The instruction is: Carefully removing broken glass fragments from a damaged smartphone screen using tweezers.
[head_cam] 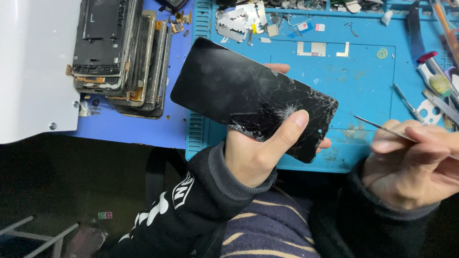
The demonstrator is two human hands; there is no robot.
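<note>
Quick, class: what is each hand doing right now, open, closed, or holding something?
Left hand: closed around a black phone screen with cracked glass, thumb on its face.
Right hand: closed on thin metal tweezers, tip pointing toward the screen.

Light falls from above and ahead, bright and even across the blue rubber work mat (pixel 363 71), where colours are saturated and the small parts cast only short, soft shadows. The white plastic panel (pixel 33 67) at the left edge is nearly blown out, flat with glare. The black cracked glass phone screen (pixel 239 95) takes a dull grey sheen on its upper half (the fracture lines catch the light as pale threads). Below the mat's edge the picture drops into deep shadow, grainy and short of detail. Focus is sharp at centre; the right hand (pixel 411 162) is slightly soft, and the corners stretch a little.
</note>
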